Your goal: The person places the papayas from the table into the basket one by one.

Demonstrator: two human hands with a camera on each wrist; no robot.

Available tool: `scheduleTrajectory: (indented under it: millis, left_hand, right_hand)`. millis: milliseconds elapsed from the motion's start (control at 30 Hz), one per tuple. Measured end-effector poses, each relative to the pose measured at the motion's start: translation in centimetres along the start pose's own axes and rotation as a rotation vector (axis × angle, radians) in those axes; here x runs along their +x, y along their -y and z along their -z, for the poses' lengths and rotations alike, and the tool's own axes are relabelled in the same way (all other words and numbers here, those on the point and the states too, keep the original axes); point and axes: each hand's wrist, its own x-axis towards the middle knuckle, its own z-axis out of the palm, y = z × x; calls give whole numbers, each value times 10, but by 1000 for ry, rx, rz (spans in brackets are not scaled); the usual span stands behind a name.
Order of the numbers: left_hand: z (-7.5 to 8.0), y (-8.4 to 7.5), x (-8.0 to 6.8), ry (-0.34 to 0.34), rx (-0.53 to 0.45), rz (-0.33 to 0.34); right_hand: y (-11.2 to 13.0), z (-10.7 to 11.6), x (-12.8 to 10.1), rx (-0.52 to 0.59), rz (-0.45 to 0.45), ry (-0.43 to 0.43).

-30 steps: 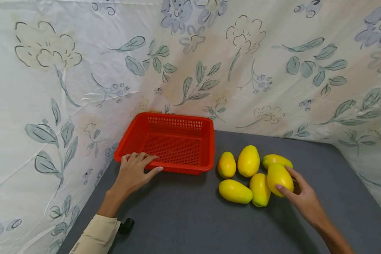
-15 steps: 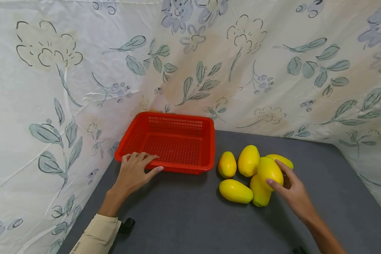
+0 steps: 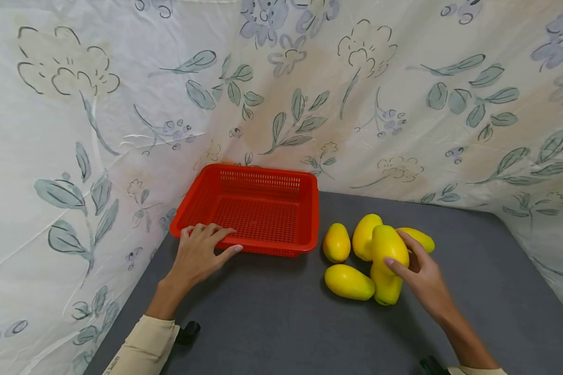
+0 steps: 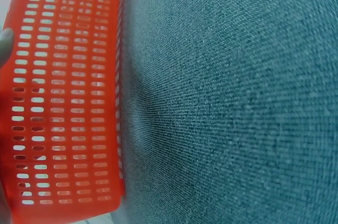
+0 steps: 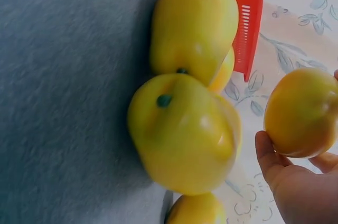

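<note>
My right hand grips a plump yellow mango between thumb and fingers, raised over the group of mangoes. In the right wrist view the held mango hangs apart from those on the table. Under it in the head view lies another mango, partly hidden. Others rest around: one mango at the left, one mango in front, one mango behind, one mango beyond my fingers. My left hand holds the near left rim of a red perforated basket, fingers bent over it.
The dark grey table reaches to a flower-patterned cloth hanging behind and along the left. The basket stands against the cloth at the back left, with no fruit inside it. Dark wrist mounts show near both sleeves.
My right hand has carried the held mango leftward and slightly up, from the right side of the group to above its middle. The left hand and basket have stayed in place.
</note>
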Motion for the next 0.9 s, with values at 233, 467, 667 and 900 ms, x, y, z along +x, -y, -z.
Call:
scheduleTrajectory:
  millis: [233, 467, 667, 900]
  left_hand:
    - [-2, 2, 0, -11, 3, -4]
    - [-2, 2, 0, -10, -8, 0]
    - [-2, 1, 0, -4, -8, 4]
    - [-1, 1, 0, -9, -8, 5]
  right_hand:
    - [6, -10, 5, 20, 25, 15]
    - [11, -22, 11, 94, 49, 25]
    - [18, -31, 18, 147, 61, 43]
    - [28, -41, 24, 201, 69, 59]
